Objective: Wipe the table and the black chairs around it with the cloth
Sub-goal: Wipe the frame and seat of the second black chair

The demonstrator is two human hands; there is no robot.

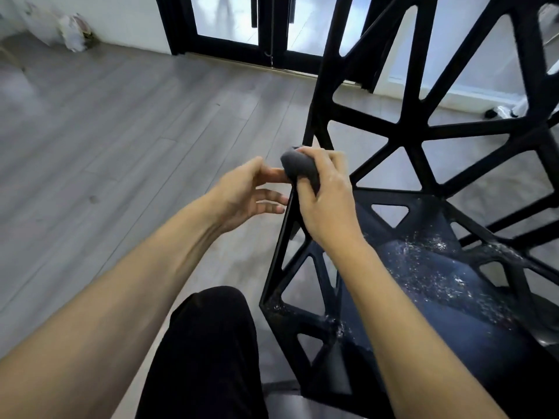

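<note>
Grey floorboards lie behind a black chair, where the right hand grips the balled cloth against its left frame bar, the left hand loose-fingered just beside.

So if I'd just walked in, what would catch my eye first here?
Probably the black chair on the right, its frame an open lattice of triangles, with pale specks scattered over its seat. Next, the two bare arms reaching in from below: the right hand grips a bunched grey cloth against the chair's left edge, and the left hand hovers beside it, fingers relaxed. Behind lies grey wood flooring and a black-framed glass door.
</note>
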